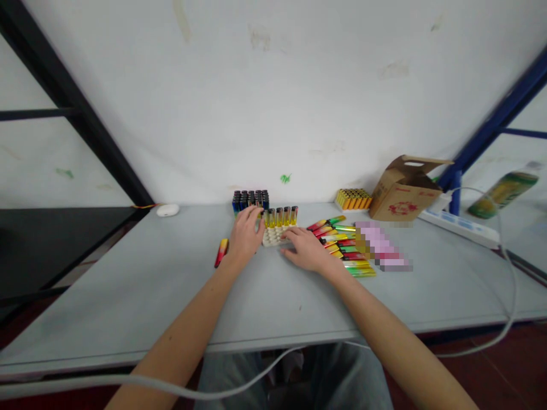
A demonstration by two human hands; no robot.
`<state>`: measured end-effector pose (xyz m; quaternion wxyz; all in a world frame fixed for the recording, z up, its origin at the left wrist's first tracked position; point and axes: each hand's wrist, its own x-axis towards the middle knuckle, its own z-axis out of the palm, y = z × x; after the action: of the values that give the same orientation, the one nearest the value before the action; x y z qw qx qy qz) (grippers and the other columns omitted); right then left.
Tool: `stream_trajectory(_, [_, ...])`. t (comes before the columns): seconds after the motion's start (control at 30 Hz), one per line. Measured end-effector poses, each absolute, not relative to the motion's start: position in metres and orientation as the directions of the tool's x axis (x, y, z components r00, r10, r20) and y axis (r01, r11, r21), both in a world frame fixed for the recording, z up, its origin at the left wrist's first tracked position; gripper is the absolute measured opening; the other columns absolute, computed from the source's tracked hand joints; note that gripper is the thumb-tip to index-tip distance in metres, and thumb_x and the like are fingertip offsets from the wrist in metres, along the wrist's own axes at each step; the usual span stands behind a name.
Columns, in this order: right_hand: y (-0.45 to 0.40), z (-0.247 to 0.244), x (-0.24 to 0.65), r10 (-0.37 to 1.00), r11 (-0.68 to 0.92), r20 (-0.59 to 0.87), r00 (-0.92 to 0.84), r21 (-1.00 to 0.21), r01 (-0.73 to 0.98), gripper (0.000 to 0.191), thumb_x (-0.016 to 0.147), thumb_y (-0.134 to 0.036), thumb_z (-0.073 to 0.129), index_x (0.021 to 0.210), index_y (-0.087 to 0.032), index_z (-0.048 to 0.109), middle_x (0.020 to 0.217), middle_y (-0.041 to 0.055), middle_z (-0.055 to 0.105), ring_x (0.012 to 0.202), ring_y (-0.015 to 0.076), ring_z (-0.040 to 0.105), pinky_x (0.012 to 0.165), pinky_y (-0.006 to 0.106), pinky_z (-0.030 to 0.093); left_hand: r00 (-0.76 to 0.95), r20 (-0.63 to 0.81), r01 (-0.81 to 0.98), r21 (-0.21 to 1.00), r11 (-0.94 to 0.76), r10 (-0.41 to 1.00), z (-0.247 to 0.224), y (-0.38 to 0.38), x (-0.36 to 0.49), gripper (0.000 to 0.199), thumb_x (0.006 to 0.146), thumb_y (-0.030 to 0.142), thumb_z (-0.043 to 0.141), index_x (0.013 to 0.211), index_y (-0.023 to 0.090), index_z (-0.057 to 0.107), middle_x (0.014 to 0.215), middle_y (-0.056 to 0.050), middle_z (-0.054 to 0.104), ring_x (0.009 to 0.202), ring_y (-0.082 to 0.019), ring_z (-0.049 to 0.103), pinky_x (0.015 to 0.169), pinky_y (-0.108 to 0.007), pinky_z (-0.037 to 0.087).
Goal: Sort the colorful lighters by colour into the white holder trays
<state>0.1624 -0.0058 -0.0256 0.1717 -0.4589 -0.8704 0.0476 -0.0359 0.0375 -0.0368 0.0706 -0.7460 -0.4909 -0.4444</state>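
A pale tray with rows of holes (273, 236) sits in the middle of the table. Along its back row stand several yellow lighters (280, 217), upright with their dark tops up. My left hand (247, 232) is at the tray's left end, thumb and forefinger closed on the leftmost lighter there. Over the front right of the tray lies my right hand (304, 248), thumb apart from the fingers, with nothing seen in it. Just right of that hand is a loose pile of red, yellow and green lighters (348, 242). A single red-yellow lighter (221, 251) lies left of my left hand.
Behind my left hand stands a block of dark lighters (251, 199). Against the wall are a block of orange-yellow lighters (354, 199) and an open cardboard box (397, 191). A white power strip (461, 228), bottle (504, 191), cable (513, 285) and white case (167, 210) flank them.
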Motion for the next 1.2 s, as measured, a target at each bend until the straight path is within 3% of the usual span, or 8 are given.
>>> stream_trajectory(0.13, [-0.005, -0.025, 0.163, 0.822, 0.563, 0.245, -0.514, -0.217, 0.798, 0.032, 0.085, -0.019, 0.059, 0.117, -0.012, 0.060, 0.122, 0.0136, 0.060, 0.117, 0.0243, 0.053, 0.103, 0.036, 0.038, 0.171, 0.737, 0.800, 0.284, -0.529, 0.654, -0.037, 0.036, -0.035, 0.035, 0.088, 0.018, 0.048, 0.121, 0.013, 0.060, 0.119, -0.014, 0.063, 0.115, -0.025, 0.055, 0.105, -0.043, 0.043])
stream_trajectory(0.37, [-0.006, -0.022, 0.161, 0.864, 0.487, 0.239, -0.444, -0.165, 0.858, 0.024, 0.090, -0.026, 0.057, 0.111, -0.019, 0.066, 0.109, 0.0108, 0.064, 0.105, 0.0262, 0.055, 0.095, 0.039, 0.042, 0.140, 0.674, 0.791, 0.365, -0.491, 0.726, -0.033, 0.032, -0.031, 0.037, 0.088, 0.021, 0.048, 0.122, 0.017, 0.060, 0.125, -0.012, 0.060, 0.120, -0.025, 0.053, 0.109, -0.041, 0.040])
stream_trajectory(0.67, [-0.005, -0.028, 0.155, 0.886, 0.431, 0.277, -0.372, -0.192, 0.882, 0.024, 0.091, -0.026, 0.055, 0.112, -0.020, 0.067, 0.111, 0.0114, 0.065, 0.105, 0.0265, 0.056, 0.093, 0.039, 0.044, 0.152, 0.628, 0.782, 0.397, -0.481, 0.764, -0.031, 0.030, -0.031, 0.045, 0.084, 0.020, 0.052, 0.129, 0.013, 0.052, 0.127, -0.015, 0.057, 0.123, -0.027, 0.051, 0.110, -0.043, 0.038])
stream_trajectory(0.9, [0.002, -0.029, 0.162, 0.858, 0.494, 0.308, -0.411, -0.275, 0.825, 0.029, 0.091, -0.014, 0.048, 0.116, -0.013, 0.064, 0.115, 0.0121, 0.067, 0.110, 0.0226, 0.059, 0.098, 0.034, 0.042, 0.174, 0.509, 0.792, 0.437, -0.427, 0.843, -0.034, 0.032, -0.035, 0.063, 0.080, 0.029, 0.063, 0.136, 0.011, 0.043, 0.137, -0.020, 0.052, 0.129, -0.031, 0.048, 0.109, -0.045, 0.037])
stream_trajectory(1.03, [0.004, -0.030, 0.167, 0.848, 0.517, 0.307, -0.431, -0.308, 0.799, 0.029, 0.090, -0.015, 0.050, 0.115, -0.011, 0.064, 0.117, 0.0131, 0.067, 0.112, 0.0217, 0.059, 0.100, 0.032, 0.041, 0.296, 0.336, 0.794, 0.434, -0.426, 0.894, -0.034, 0.034, -0.047, 0.063, 0.072, 0.040, 0.073, 0.126, 0.014, 0.053, 0.126, -0.018, 0.062, 0.118, -0.034, 0.058, 0.102, -0.046, 0.044])
stream_trajectory(1.2, [0.002, -0.029, 0.166, 0.840, 0.529, 0.320, -0.439, -0.297, 0.795, 0.028, 0.090, -0.018, 0.052, 0.113, -0.010, 0.065, 0.116, 0.0145, 0.067, 0.112, 0.0229, 0.059, 0.100, 0.033, 0.041, 0.362, 0.314, 0.760, 0.446, -0.472, 0.878, -0.036, 0.033, -0.052, 0.048, 0.072, 0.035, 0.071, 0.116, 0.018, 0.061, 0.118, -0.014, 0.068, 0.110, -0.032, 0.063, 0.097, -0.042, 0.046])
